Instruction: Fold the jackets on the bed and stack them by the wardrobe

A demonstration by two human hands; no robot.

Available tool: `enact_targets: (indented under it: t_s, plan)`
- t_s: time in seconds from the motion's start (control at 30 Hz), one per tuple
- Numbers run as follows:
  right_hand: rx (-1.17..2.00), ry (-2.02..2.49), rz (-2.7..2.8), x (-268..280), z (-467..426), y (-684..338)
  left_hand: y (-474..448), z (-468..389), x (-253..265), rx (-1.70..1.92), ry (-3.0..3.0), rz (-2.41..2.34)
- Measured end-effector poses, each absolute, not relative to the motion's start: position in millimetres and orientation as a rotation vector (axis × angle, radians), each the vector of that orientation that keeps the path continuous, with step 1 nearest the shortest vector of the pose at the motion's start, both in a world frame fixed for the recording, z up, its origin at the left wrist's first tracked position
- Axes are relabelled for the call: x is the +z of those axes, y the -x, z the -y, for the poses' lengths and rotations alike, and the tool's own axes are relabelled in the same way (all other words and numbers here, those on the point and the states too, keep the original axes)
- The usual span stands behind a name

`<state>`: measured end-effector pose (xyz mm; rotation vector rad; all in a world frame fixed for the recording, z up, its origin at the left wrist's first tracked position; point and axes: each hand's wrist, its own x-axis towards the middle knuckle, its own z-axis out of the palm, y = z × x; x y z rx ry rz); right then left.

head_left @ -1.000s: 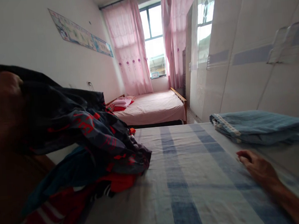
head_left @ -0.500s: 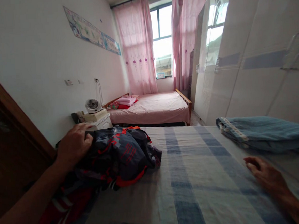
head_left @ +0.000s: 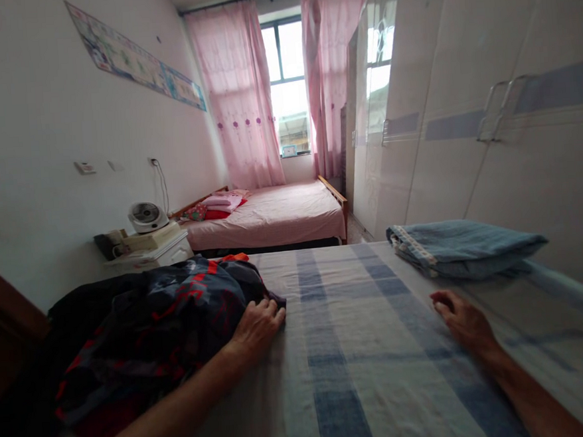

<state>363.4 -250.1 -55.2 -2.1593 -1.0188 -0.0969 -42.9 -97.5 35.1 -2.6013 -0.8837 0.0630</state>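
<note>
A crumpled pile of dark clothes (head_left: 178, 313), navy and black with red and orange marks, lies on the left of the near bed. My left hand (head_left: 259, 324) is at the pile's right edge, its fingers bent over a corner of the dark garment; the fingertips are partly hidden. Over the right side of the striped sheet (head_left: 382, 372), my right hand (head_left: 463, 319) holds nothing. Its fingers are loosely curved and slightly apart. Beyond that hand sits a folded blue blanket (head_left: 468, 246) with a pale trim, not touched by it.
White wardrobes (head_left: 528, 175) line the right side. Past the near bed stands a second bed (head_left: 271, 220) with a pink sheet and folded bedding (head_left: 221, 205). A small fan (head_left: 147, 216) rests on a bedside cabinet (head_left: 168, 249) by the left wall.
My left hand has moved from the far left part of the clothes to their right edge. The view has turned a little right. My right hand stays near the blue blanket.
</note>
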Motion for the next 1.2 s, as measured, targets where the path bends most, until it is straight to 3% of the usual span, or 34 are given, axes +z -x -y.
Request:
enact_targets:
  t_s: [0.33,0.67,0.87,1.2]
  plan:
    - [-0.073,2.132,1.010,-50.9,249.4,-358.1,71.8,26.9,80.2,-0.109,2.223,1.343]
    - [-0.020,2.146,0.956,-43.4,250.1,-355.1,26.7,107.6,9.8,-0.270,2.583,0.940]
    - [-0.030,2.274,0.958,-6.6,229.9,-389.3,19.9,125.5,-50.2,-0.619,2.752,0.808]
    - [-0.321,2.430,1.131,16.4,182.6,-404.4,23.2,119.3,-59.0,-0.859,2.630,0.725]
